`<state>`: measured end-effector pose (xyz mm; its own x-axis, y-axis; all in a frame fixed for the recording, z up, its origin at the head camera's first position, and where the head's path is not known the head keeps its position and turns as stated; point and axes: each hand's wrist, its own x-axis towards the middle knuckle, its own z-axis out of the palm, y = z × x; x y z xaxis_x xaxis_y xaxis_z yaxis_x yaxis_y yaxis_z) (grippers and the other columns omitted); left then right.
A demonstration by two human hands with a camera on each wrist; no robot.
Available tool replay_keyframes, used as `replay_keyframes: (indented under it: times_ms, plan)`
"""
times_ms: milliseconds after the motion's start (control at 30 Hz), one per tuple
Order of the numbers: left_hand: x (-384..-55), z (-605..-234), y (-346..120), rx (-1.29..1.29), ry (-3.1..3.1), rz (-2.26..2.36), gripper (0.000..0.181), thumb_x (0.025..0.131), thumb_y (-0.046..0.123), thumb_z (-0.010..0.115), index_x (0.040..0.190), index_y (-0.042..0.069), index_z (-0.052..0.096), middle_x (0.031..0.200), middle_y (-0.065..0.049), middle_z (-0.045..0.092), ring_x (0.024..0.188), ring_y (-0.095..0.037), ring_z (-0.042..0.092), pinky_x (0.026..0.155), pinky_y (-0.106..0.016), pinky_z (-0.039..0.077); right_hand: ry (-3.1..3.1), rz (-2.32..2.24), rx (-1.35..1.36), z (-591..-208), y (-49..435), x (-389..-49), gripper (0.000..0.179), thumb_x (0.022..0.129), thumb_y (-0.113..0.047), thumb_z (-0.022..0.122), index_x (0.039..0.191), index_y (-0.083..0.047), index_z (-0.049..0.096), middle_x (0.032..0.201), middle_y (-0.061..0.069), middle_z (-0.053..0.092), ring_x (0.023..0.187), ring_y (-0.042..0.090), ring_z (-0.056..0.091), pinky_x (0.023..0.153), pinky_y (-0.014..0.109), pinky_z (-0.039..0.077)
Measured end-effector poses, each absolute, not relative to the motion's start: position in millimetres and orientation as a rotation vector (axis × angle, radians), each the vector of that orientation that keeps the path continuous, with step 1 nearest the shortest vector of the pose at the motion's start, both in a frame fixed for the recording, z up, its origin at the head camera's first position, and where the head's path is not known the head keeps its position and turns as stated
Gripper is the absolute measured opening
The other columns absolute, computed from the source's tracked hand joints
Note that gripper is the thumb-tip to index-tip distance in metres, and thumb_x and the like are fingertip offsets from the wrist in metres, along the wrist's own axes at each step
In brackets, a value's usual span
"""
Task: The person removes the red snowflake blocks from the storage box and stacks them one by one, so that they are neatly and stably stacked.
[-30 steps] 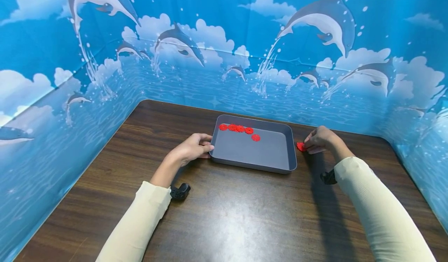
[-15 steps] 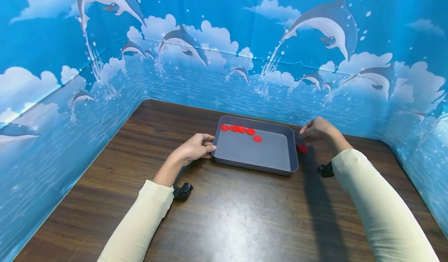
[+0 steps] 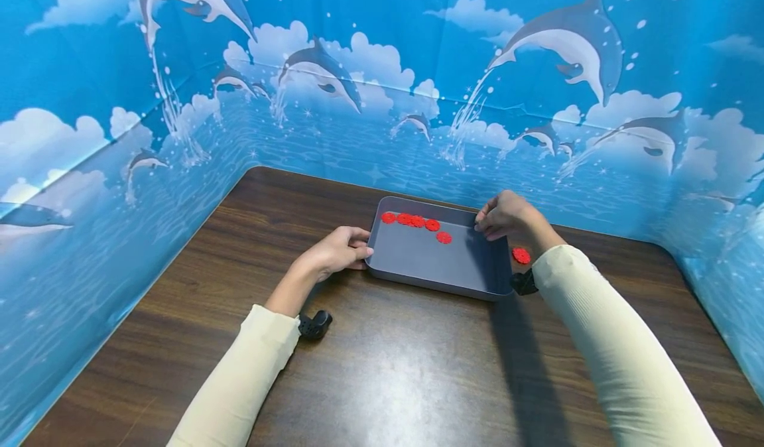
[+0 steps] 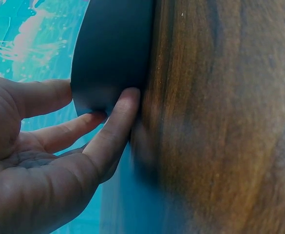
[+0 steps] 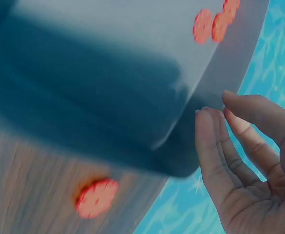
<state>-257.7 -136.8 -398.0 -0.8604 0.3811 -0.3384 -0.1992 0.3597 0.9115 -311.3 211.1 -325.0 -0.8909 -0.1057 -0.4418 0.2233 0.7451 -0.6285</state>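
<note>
A grey rectangular baking tray (image 3: 442,281) lies on the table with several red notched discs (image 3: 444,237) in it, mostly in a row near its back wall. My left hand (image 3: 337,251) holds its left front corner; thumb and fingers press the outer wall in the left wrist view. My right hand (image 3: 507,216) hovers over the tray's back right part, fingers bent toward the thumb with nothing visible between them. Whether the fingertips touch the rim, I cannot tell. Another red disc (image 5: 97,198) lies on the wood beside the tray's right wall.
The tray rests on a dark wood-grain table (image 3: 382,367). Behind it and at both sides hangs a blue cloth (image 3: 370,135) printed with dolphins and clouds. A black strap device (image 3: 315,325) sits on the left wrist and another (image 3: 524,282) on the right.
My right hand has let go of the red disc on the table and moved left over the tray. That disc stays by the right wall. My left hand keeps its hold.
</note>
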Motion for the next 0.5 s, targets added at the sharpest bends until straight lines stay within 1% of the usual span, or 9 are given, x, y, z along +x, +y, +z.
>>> replay_keyframes:
  times_ms: [100, 200, 367, 500]
  plan:
    - [-258, -398, -136, 0.154, 2.121, 1.527, 0.054, 0.113, 0.006, 0.053, 0.163, -0.006, 0.036, 0.15, -0.031, 0.055, 0.137, -0.04, 0.062, 0.111, -0.045, 0.061, 2.477, -0.984, 0.074, -328, 200, -314, 0.023, 0.102, -0.001, 0.072, 0.121, 0.011, 0.069, 0.097, 0.014, 0.079, 0.087, 0.02, 0.077, 0.088, 0.04, 0.071]
    - [-258, -397, -135, 0.143, 2.117, 1.534, 0.053, 0.113, 0.005, 0.053, 0.162, -0.007, 0.037, 0.15, -0.031, 0.055, 0.136, -0.04, 0.063, 0.111, -0.044, 0.061, 2.47, -0.971, 0.047, -332, 190, -317, 0.025, 0.101, -0.001, 0.073, 0.123, 0.011, 0.069, 0.098, 0.013, 0.08, 0.086, 0.02, 0.078, 0.089, 0.04, 0.07]
    - [-258, -397, -134, 0.138, 2.117, 1.546, 0.053, 0.113, 0.005, 0.053, 0.162, -0.007, 0.037, 0.15, -0.032, 0.055, 0.136, -0.041, 0.063, 0.111, -0.044, 0.061, 2.46, -0.941, 0.005, -341, 178, -322, 0.025, 0.101, -0.004, 0.074, 0.121, 0.011, 0.07, 0.09, 0.006, 0.078, 0.081, 0.016, 0.075, 0.087, 0.037, 0.071]
    - [-259, -397, -135, 0.139, 2.115, 1.549, 0.053, 0.113, 0.005, 0.053, 0.162, -0.007, 0.037, 0.15, -0.032, 0.055, 0.137, -0.041, 0.062, 0.111, -0.045, 0.061, 2.444, -0.915, 0.009, -350, 169, -326, 0.025, 0.1, -0.007, 0.076, 0.119, 0.008, 0.07, 0.085, 0.0, 0.073, 0.08, 0.013, 0.069, 0.09, 0.037, 0.07]
